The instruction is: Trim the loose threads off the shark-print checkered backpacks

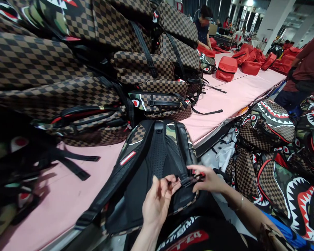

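A backpack lies back-side up at the near edge of the pink table, showing black mesh padding, black shoulder straps and brown checker and camouflage trim. My left hand pinches the lower end of its right shoulder strap, fingers curled. My right hand grips the same strap end from the right, near a small buckle. Both hands meet at the bag's lower right corner.
A tall heap of brown checkered backpacks fills the table's left and back. More shark-mouth backpacks pile on the floor at right. Red bags lie farther along the table. People stand at the far end and right edge.
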{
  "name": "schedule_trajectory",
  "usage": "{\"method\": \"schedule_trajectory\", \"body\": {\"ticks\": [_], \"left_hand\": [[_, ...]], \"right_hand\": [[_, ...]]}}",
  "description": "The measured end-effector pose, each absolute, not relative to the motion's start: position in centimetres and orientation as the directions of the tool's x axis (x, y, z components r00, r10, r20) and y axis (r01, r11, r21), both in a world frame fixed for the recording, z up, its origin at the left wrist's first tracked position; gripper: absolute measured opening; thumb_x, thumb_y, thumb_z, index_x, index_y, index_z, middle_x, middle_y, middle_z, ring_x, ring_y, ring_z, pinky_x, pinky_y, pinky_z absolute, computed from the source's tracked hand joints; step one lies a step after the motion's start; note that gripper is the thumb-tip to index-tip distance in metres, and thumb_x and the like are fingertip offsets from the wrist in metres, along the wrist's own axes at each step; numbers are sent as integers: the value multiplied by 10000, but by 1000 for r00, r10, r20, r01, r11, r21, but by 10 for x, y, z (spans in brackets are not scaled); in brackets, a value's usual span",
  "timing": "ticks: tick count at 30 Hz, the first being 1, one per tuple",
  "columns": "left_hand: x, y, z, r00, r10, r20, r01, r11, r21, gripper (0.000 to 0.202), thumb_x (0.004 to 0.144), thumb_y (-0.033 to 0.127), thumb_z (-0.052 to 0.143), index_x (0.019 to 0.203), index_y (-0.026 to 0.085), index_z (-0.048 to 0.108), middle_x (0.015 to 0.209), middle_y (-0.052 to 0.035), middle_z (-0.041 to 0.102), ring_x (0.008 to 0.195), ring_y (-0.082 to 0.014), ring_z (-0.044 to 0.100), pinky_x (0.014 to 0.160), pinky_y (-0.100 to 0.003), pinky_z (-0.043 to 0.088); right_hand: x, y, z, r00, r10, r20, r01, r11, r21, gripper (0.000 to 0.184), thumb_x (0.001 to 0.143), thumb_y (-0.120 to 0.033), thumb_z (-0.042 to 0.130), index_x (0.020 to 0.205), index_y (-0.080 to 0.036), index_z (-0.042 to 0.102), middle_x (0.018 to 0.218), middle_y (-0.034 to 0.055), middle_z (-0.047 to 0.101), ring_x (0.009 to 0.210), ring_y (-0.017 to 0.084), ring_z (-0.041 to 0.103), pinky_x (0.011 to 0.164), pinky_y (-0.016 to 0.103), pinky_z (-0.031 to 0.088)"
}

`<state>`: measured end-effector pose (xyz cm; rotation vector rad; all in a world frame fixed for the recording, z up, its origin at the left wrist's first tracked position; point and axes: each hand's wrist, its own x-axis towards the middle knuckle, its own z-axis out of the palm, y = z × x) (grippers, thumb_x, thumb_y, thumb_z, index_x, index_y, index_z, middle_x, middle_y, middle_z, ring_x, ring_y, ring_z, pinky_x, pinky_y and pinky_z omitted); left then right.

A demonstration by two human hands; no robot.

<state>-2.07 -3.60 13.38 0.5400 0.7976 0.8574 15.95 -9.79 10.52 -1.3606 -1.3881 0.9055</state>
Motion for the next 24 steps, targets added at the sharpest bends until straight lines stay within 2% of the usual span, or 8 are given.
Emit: {"method": "schedule_trajectory", "body": {"ticks": [2,4,6,8,10,14,19,24], "left_hand": [[-21,-33,130,395,867,-302,-372,452,811,594,698,613,601,375,160,393,681,-60,598,736,-184,581,681,-281,513],[-22,-27,126,304,933,-195,-211,265,941,477,699,576,624,486,168,498,717,-44,611,721,-165,574,676,-255,492],[-25,-19,123,235,966,-104,-5,108,994,341,692,526,654,711,192,589,738,-11,614,686,-150,576,666,-243,474],[-27,-11,124,269,959,-88,166,43,985,345,719,539,607,819,209,591,701,9,608,604,-147,570,595,-243,453],[-27,-4,127,360,925,-124,283,19,959,360,736,564,561,716,205,588,606,12,591,517,-153,545,525,-251,411],[-18,5,133,386,910,-150,460,-49,886,375,630,510,697,504,205,520,433,36,511,438,-140,459,505,-255,318],[-10,5,118,337,921,-194,391,51,919,338,630,459,691,524,208,492,416,52,501,421,-123,429,482,-243,288],[-11,-3,101,255,942,-216,110,193,975,321,612,439,700,616,202,482,457,75,466,437,-95,425,468,-209,339]], "right_hand": [[145,-98,93,133,976,172,361,114,-925,442,616,-423,759,944,-149,647,550,-62,484,494,79,431,499,199,348],[134,-96,86,180,957,226,449,124,-885,271,698,-415,694,750,-156,632,514,-54,474,480,79,424,499,204,334],[130,-92,85,200,945,260,538,116,-835,278,761,-408,628,635,-169,562,522,-43,482,483,81,432,492,204,319],[129,-89,87,199,936,290,650,96,-754,316,793,-385,586,575,-180,484,514,-41,470,485,86,438,483,210,297],[128,-88,89,135,933,334,774,111,-623,304,797,-334,571,564,-186,446,518,-36,483,503,97,461,497,222,291],[123,-90,90,12,929,371,918,136,-372,199,801,-249,540,621,-192,474,581,-17,557,564,120,516,527,247,300],[117,-96,89,22,948,316,952,77,-296,192,833,-261,509,656,-191,490,634,2,588,621,144,553,554,264,333],[112,-105,90,84,986,144,890,-9,-456,88,812,-252,530,847,-173,550,732,24,624,694,169,589,597,259,396]]}}
